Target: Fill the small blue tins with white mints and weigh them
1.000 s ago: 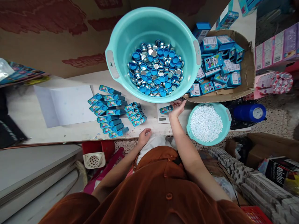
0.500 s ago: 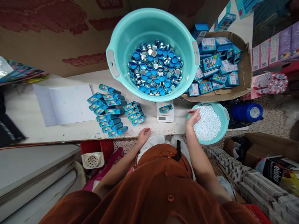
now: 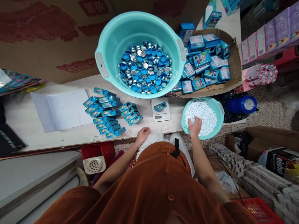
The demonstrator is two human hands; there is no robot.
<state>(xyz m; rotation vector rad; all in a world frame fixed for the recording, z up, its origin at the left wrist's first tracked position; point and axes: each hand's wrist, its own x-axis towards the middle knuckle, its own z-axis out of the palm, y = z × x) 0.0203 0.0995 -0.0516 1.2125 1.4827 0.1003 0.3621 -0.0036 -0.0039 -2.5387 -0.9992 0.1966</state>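
My right hand (image 3: 195, 126) is over the small teal basin (image 3: 220, 123) of white pellets (image 3: 203, 112), its thumb and fingers apart and nothing visible between them. By the front edge of the white table (image 3: 70, 137), near my lap, my left hand (image 3: 143, 135) rests with fingers loosely curled; what they hold, if anything, is hidden. One blue tin (image 3: 160, 106) lies on the white scale (image 3: 161, 116). Left of the scale several blue tins (image 3: 108, 112) stand in rows. A large teal basin (image 3: 112, 31) behind holds many blue and silver caps (image 3: 146, 70).
A cardboard tray (image 3: 235, 62) of blue tins sits at the back right. White paper (image 3: 67, 109) lies on the left of the table. Beyond the small basin is a blue roll (image 3: 241, 105). Below the table is a red basket (image 3: 92, 151).
My right hand has moved from the left rim of the small basin to over the pellets, its fingers now pointing into the basin. The camera view has shifted slightly.
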